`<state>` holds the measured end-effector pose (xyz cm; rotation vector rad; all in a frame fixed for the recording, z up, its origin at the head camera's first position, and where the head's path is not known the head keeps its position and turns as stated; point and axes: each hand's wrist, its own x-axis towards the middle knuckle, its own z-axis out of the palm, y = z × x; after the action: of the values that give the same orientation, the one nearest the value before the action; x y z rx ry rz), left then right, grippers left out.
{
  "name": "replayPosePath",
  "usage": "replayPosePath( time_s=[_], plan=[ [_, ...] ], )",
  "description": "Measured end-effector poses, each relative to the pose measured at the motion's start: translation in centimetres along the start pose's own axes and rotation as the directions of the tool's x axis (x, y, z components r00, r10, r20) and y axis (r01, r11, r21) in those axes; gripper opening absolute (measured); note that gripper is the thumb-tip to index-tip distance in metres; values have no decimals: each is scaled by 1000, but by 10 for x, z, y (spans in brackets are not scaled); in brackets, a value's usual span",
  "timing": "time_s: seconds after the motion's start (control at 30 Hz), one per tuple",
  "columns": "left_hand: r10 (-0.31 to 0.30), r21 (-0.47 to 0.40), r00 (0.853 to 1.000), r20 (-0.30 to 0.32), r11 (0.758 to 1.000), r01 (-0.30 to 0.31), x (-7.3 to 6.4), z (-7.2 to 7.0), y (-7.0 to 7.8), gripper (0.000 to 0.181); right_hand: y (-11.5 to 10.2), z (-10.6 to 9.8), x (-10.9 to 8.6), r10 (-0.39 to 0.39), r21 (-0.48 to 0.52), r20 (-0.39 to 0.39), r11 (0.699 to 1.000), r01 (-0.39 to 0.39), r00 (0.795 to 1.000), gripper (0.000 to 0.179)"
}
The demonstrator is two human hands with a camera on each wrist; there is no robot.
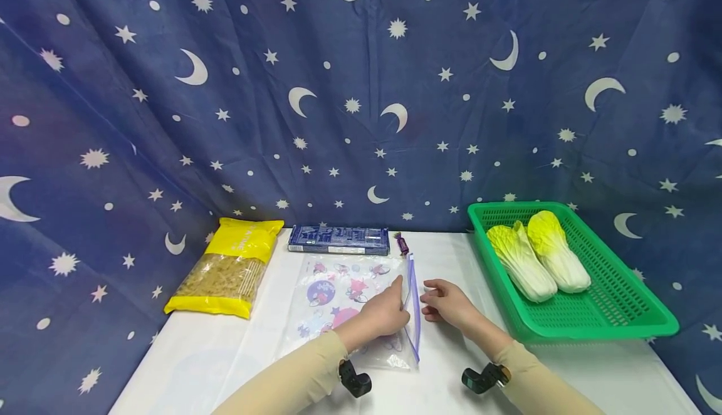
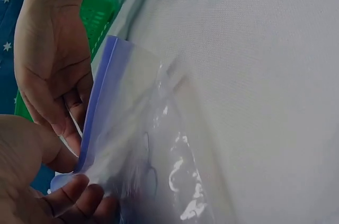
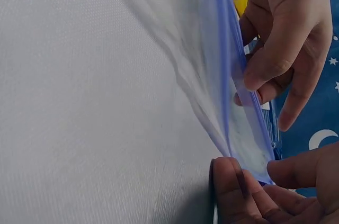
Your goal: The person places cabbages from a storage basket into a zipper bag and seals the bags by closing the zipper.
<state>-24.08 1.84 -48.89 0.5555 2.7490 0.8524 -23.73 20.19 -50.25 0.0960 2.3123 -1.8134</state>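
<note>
A clear zip bag [image 1: 333,302] with pink and purple prints lies on the table, its purple-edged mouth facing right and parted. My left hand [image 1: 385,311] lies over the bag near that mouth and pinches the purple strip [image 3: 225,65] between thumb and fingers, the index finger extended in the head view. Just right of the mouth is my right hand [image 1: 448,305], fingers loosely bent, tips at or very near the strip. In the right wrist view, the right thumb and fingers [image 3: 228,173] stand apart around the mouth's end; any firm hold is hidden.
A yellow pack with brownish contents [image 1: 237,271] lies at the left. Behind the bag are a flat dark blue package [image 1: 338,240] and a purple wrapped candy [image 1: 402,244]. On the right, a green basket [image 1: 598,332] holds two Chinese cabbages [image 1: 555,255]. A starry curtain [image 1: 361,89] hangs behind.
</note>
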Motion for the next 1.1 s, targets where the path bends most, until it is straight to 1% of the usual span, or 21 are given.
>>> replayPosePath(
  time_s=[0.1, 0.17, 0.27, 0.37, 0.43, 0.6, 0.7, 0.77, 0.83, 0.93, 0.97, 1.03, 1.1],
  plan=[
    [28, -78, 999, -23, 997, -29, -2, -2, -6, 82, 0, 5, 2, -11, -7, -19, 1000, 11, 1000, 42],
    [38, -116, 998, -46, 992, -43, -2, -3, -10, 75, 0, 8, 4, -19, -39, -43, 999, 17, 999, 38],
    [32, -178, 997, -72, 983, -45, -4, -4, -14, 64, 0, 13, 7, -32, -69, -72, 997, 27, 997, 32],
    [25, -234, 996, -83, 971, -44, -7, -5, -18, 51, -2, 18, 9, -60, -93, -80, 994, 52, 995, 28],
    [33, -249, 996, -85, 967, -53, -8, -6, -21, 46, -3, 20, 10, -76, -107, -79, 992, 67, 994, 26],
    [64, -250, 995, -76, 965, -81, -10, -9, -23, 37, -4, 26, 12, -95, -155, -78, 984, 82, 992, 23],
    [60, -249, 996, -72, 966, -76, -8, -8, -22, 35, -3, 27, 14, -108, -170, -79, 981, 94, 991, 26],
    [38, -273, 997, -63, 961, -53, -8, -8, -22, 34, -3, 28, 16, -115, -182, -84, 978, 98, 990, 30],
    [18, -322, 998, -57, 946, -35, -8, -7, -22, 30, -2, 28, 17, -122, -193, -90, 976, 103, 988, 33],
    [-12, -413, 999, -43, 910, -7, -9, -8, -24, 22, -2, 28, 17, -125, -219, -93, 970, 103, 988, 41],
    [-18, -428, 999, -42, 904, -2, -9, -8, -25, 20, -2, 28, 17, -137, -235, -96, 966, 111, 986, 43],
    [-19, -431, 999, -38, 902, 1, -9, -10, -27, 19, -2, 27, 17, -161, -276, -102, 953, 128, 982, 47],
    [-6, -413, 999, -45, 911, -13, -8, -13, -28, 21, -2, 26, 17, -199, -327, -109, 932, 154, 974, 49]
  ],
)
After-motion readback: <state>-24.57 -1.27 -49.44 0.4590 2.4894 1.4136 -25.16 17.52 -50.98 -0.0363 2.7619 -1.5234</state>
